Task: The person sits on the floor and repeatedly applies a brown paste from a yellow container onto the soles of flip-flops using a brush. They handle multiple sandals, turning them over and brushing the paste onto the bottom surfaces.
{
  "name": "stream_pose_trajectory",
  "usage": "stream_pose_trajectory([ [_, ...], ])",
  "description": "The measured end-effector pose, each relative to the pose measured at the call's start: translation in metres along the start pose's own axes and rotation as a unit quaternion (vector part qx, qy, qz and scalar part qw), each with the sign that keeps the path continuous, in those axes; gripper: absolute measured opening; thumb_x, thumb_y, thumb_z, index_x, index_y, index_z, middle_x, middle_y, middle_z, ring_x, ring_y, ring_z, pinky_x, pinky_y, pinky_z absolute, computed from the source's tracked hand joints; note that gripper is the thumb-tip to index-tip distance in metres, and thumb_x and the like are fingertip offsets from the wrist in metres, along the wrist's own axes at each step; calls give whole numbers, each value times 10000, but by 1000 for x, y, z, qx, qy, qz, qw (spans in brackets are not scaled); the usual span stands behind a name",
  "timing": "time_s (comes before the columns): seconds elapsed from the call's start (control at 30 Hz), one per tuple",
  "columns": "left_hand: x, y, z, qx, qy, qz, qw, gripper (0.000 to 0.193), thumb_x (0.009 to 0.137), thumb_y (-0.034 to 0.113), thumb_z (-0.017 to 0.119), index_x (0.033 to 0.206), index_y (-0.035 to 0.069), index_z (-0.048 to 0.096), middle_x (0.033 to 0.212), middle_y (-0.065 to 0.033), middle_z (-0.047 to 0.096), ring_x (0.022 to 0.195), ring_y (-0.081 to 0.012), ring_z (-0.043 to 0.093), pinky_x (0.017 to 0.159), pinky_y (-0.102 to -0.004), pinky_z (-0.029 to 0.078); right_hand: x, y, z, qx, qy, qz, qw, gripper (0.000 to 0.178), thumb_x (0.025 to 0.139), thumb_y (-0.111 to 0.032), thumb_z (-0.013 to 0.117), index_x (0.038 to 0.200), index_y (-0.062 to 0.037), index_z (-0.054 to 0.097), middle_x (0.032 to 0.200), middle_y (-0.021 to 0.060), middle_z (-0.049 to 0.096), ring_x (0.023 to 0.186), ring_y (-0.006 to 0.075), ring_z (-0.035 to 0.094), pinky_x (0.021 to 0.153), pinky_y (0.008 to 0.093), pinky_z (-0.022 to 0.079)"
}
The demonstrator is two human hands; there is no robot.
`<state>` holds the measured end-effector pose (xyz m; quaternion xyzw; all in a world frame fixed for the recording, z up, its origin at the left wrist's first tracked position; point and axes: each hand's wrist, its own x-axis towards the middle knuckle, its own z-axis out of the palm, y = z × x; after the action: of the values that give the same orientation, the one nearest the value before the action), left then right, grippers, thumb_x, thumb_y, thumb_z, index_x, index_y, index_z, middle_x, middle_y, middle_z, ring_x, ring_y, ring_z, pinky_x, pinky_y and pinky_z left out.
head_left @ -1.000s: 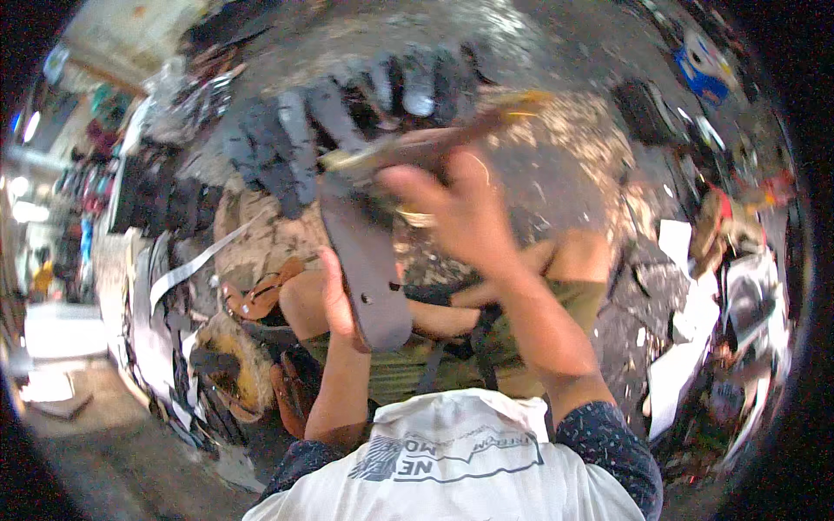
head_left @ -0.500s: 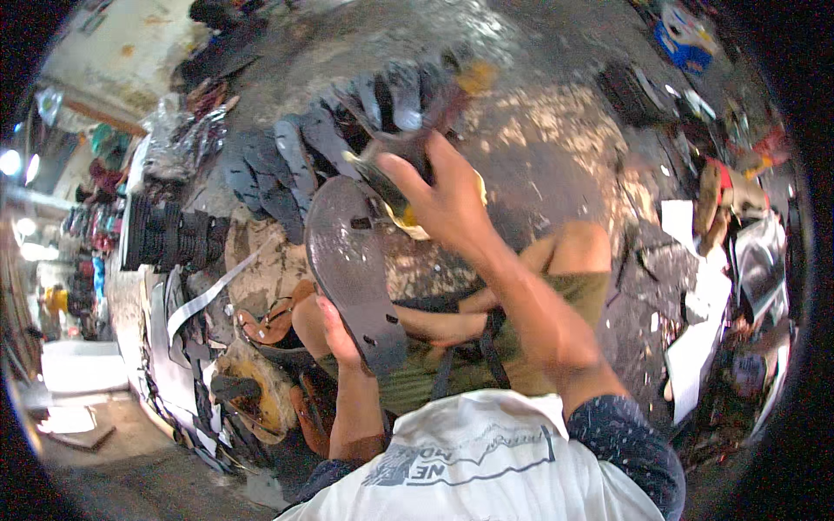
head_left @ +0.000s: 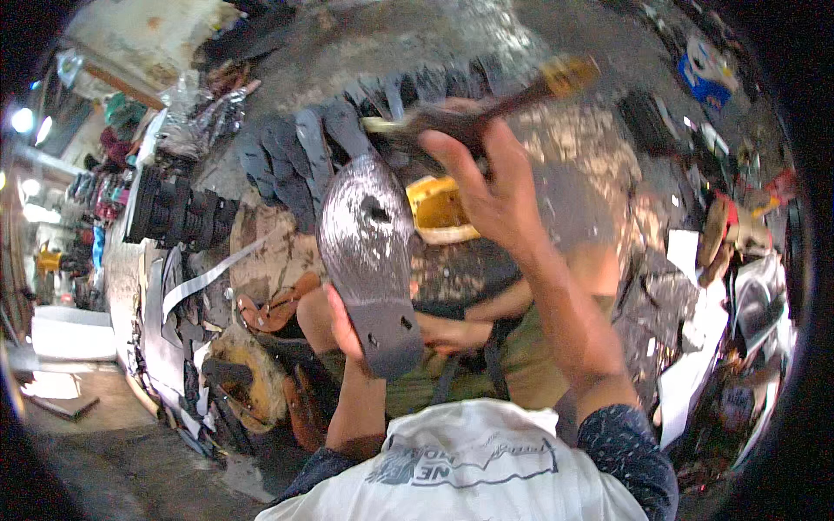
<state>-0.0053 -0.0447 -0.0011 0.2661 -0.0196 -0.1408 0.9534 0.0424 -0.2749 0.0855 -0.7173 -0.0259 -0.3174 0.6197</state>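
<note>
My left hand (head_left: 344, 328) grips a dark sandal sole (head_left: 360, 260) near its heel end, holding it tilted up above my lap. Slots pierce the sole, and its front part shines as if wet. Closed around a brush (head_left: 521, 102), my right hand (head_left: 502, 187) is raised just right of the sole's toe. The brush handle runs up to the right and ends in yellow; its other end is blurred by motion. Beneath my right hand sits a yellow container (head_left: 445, 233) with a pale rim, partly hidden by that hand.
Several dark soles (head_left: 282, 165) lie in a row beyond my hands. To the left are a stack of black soles (head_left: 178, 213), a pale strip (head_left: 208, 278) and brown sandal pieces (head_left: 276, 304). White sheets (head_left: 686, 373) and scraps lie on the right.
My right hand has lifted the brush up and right, uncovering more of the yellow container. The sole has turned more upright and shifted slightly right, and its front looks shinier.
</note>
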Motion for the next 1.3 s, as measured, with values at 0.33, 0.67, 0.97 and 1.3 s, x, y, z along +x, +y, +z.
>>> stream_pose_trajectory([
  [0.33,8,-12,-24,-57,-84,-53,993,551,1076,494,439,1462,105,486,1374,-95,600,1165,-261,631,941,-440,553,-72,29,21,-64,-175,-49,981,342,933,-249,748,1086,18,599,974,238,624,936,452,622,799,494,505],
  [0.67,12,-3,-4,13,-23,-36,999,546,1070,524,443,1372,80,545,1218,-90,668,1009,-231,672,871,-399,562,-52,30,41,-124,-124,-96,980,362,914,-231,756,1135,13,605,1005,231,609,978,441,599,857,510,477],
  [0.97,63,40,13,10,-32,-18,999,632,1035,582,489,1344,38,581,1179,-169,711,880,-272,728,663,-387,628,-142,13,27,25,-262,66,962,374,948,-290,721,1221,-37,687,1292,178,658,1260,412,571,1069,502,436],
  [1.3,53,28,31,-7,-36,-20,999,592,1043,541,499,1412,80,550,1327,-126,650,1134,-289,647,918,-430,551,-91,7,22,-3,-253,-89,963,330,906,-290,755,1116,-47,675,1139,173,658,1047,426,604,934,498,459],
])
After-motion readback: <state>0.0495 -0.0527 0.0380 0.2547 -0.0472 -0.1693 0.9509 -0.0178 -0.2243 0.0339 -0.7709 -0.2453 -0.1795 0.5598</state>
